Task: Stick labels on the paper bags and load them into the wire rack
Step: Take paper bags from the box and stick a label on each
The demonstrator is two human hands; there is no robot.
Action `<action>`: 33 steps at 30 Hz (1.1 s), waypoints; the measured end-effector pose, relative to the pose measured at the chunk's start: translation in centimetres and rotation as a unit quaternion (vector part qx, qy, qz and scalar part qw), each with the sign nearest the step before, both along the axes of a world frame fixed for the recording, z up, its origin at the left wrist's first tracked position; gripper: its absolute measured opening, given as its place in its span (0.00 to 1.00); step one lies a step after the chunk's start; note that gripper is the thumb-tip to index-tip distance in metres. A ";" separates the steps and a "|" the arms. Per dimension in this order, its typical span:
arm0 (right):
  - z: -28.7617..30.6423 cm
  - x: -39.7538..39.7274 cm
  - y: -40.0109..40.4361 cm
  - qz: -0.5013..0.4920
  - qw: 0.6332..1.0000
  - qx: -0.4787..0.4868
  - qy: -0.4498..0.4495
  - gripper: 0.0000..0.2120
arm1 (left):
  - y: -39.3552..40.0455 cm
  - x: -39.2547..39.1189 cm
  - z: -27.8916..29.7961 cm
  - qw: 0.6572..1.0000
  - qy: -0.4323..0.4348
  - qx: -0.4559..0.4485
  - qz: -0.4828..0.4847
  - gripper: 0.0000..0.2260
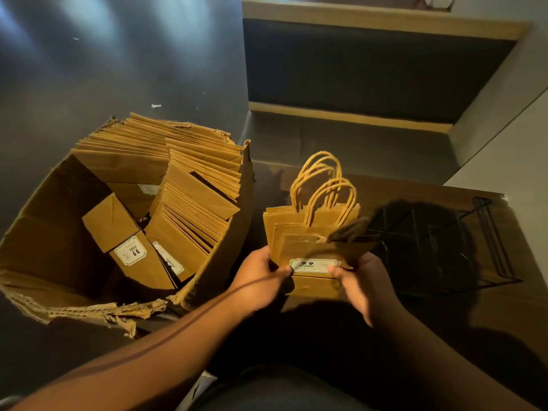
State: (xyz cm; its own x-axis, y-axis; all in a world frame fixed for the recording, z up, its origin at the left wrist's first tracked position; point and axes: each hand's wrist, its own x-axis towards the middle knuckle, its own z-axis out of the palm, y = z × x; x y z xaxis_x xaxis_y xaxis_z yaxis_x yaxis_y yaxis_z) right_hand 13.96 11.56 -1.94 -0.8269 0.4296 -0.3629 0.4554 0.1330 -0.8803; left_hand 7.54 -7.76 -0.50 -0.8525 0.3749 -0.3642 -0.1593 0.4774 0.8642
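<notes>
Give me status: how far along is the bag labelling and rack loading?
Early. Done: a few bags lying in the cardboard box carry labels. In hand: left hand and right hand hold a small stack of bags, front one bearing a 9.9 label. Left: the wire rack looks unloaded, and the box holds many more bags.

— Can you read anything?
— "9.9" on the white label [313, 265] stuck to the front paper bag [308, 241]; the smaller line beneath is blurred.
— And in the cardboard box [44, 232]?
— Another label [130, 251] there reads "9.9", turned upside down.
</notes>
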 end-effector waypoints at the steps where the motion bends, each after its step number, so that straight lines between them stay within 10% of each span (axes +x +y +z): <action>1: -0.9 0.2 -0.3 0.008 1.000 0.018 -0.008 0.14 | 0.0 0.0 -1.0 1.000 0.002 -0.012 0.000 0.13; 12: -4.8 1.6 -0.5 0.103 0.977 0.151 -0.111 0.07 | -0.4 0.5 -6.2 0.991 0.004 -0.104 -0.080 0.12; 33: -2.0 -3.2 -1.8 0.076 0.967 -0.120 -0.211 0.27 | -1.1 -0.6 0.0 0.991 -0.118 -0.060 0.022 0.23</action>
State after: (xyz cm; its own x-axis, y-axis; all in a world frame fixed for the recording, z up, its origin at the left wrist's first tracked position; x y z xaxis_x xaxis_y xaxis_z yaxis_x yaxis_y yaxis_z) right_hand 10.74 9.72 -3.91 -0.6308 0.1762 -0.7557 0.7718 0.0420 -0.6344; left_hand 6.97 -8.84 -0.46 -0.7529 0.2812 -0.5950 -0.3725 0.5634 0.7375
